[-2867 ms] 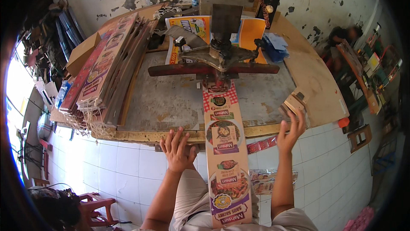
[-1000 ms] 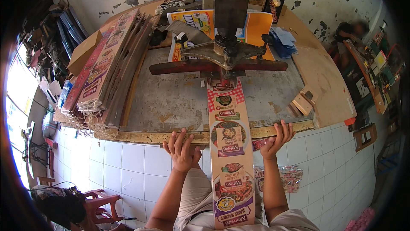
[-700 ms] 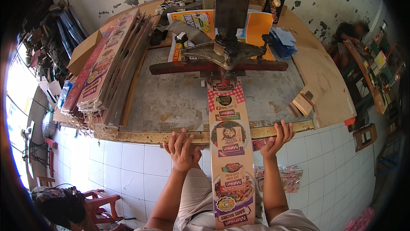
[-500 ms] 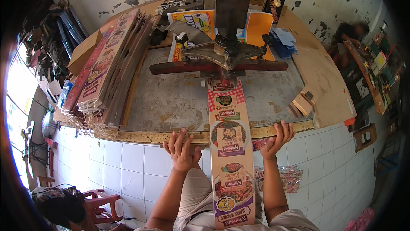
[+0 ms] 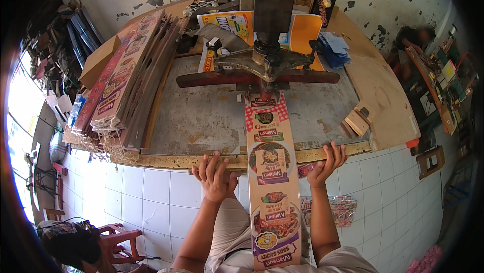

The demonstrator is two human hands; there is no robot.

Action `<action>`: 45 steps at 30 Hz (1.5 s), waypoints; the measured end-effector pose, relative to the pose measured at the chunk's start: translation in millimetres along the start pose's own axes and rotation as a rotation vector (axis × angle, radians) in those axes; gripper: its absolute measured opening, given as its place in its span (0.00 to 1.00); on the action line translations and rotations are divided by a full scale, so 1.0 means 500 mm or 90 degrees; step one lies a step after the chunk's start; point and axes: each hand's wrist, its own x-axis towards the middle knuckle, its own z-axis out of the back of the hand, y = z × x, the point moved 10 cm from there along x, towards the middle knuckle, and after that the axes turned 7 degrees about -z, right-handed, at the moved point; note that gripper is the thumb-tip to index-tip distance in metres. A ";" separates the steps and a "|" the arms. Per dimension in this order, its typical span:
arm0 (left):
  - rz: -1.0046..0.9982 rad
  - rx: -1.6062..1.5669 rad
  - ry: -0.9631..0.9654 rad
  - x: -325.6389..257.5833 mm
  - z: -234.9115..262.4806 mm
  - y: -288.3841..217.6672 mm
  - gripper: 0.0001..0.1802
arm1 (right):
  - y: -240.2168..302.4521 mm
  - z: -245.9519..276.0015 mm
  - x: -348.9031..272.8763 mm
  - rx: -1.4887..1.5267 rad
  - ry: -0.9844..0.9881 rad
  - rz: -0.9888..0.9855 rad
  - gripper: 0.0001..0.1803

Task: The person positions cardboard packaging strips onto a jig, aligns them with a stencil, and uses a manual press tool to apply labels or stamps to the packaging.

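A long printed cardboard strip (image 5: 275,192) with food pictures runs from beneath the press head (image 5: 269,64) over the table's front edge toward my lap. Its far end is hidden under the press's red bar (image 5: 217,79). My left hand (image 5: 214,178) rests on the worn wooden front edge (image 5: 166,161) to the left of the strip, fingers stretched and spread, thumb lower down. On the strip's other side my right hand (image 5: 326,164) lies against the same edge, with fingers extended upward. Both hands are apart from the strip.
Stacked printed cardboard strips (image 5: 126,66) with strings stand at left. Small wooden blocks (image 5: 359,120) lie at right, blue packets (image 5: 334,50) farther back. Printed sheets (image 5: 344,211) lie on the tiled floor. One person (image 5: 70,240) is at lower left, another (image 5: 416,36) at far right.
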 end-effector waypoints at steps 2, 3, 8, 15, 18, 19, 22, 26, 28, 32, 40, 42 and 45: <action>-0.001 0.003 0.000 0.001 -0.001 -0.001 0.27 | -0.001 0.000 -0.001 0.000 -0.002 0.002 0.34; -0.002 0.004 0.000 0.001 -0.001 -0.001 0.27 | -0.002 -0.001 -0.001 -0.001 -0.003 0.004 0.34; -0.001 0.001 0.002 0.002 -0.001 0.001 0.27 | 0.003 -0.001 0.003 -0.004 -0.003 0.005 0.33; 0.001 0.002 0.002 0.003 -0.002 0.001 0.27 | -0.002 -0.005 0.001 -0.011 -0.004 0.006 0.33; 0.000 0.004 0.001 0.004 -0.002 0.002 0.26 | 0.001 -0.005 0.003 -0.011 -0.003 0.006 0.33; 0.000 0.005 0.002 0.005 -0.002 0.002 0.27 | 0.002 -0.005 0.003 -0.010 -0.003 0.006 0.33; -0.002 0.005 0.001 0.005 -0.002 0.002 0.27 | 0.002 -0.006 0.003 -0.007 -0.004 0.008 0.33; -0.002 0.003 -0.004 0.006 -0.003 0.003 0.27 | 0.001 -0.006 0.004 -0.010 -0.002 0.007 0.33; -0.002 0.002 -0.002 0.006 -0.003 0.003 0.27 | 0.002 -0.006 0.004 -0.006 0.000 0.006 0.33; 0.000 -0.002 0.002 0.006 -0.001 0.004 0.27 | 0.003 -0.005 0.005 -0.014 -0.001 0.003 0.32; 0.006 -0.020 0.011 0.016 0.004 -0.001 0.27 | 0.005 0.001 0.008 -0.017 -0.001 -0.002 0.30; 0.014 -0.020 0.010 0.014 0.004 0.002 0.27 | 0.004 0.003 0.009 -0.005 0.020 -0.019 0.29; 0.017 -0.026 0.012 0.016 0.006 0.001 0.28 | 0.015 0.015 0.014 0.015 0.058 -0.031 0.26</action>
